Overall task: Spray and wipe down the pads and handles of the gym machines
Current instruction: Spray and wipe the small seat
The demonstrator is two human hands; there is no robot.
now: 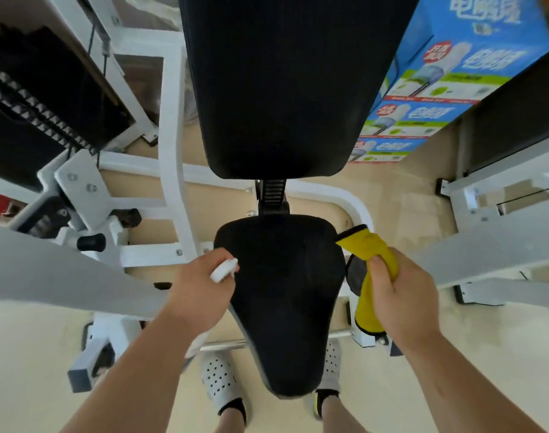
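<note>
1. Black padded seat (285, 301) of the white-framed gym machine (170, 145) fills the near centre, with the tall black padded backrest (285, 82) rising beyond it.
2. Left hand (201, 292) is wrapped around a white spray bottle head (224, 270), held at the seat's left edge.
3. Right hand (401, 295) grips a bunched yellow cloth with black trim (370, 270), just right of the seat.
4. Blue printed cartons (448, 82) stand stacked at far right.
5. White perforated shoes (220, 379) show below the seat.
</note>
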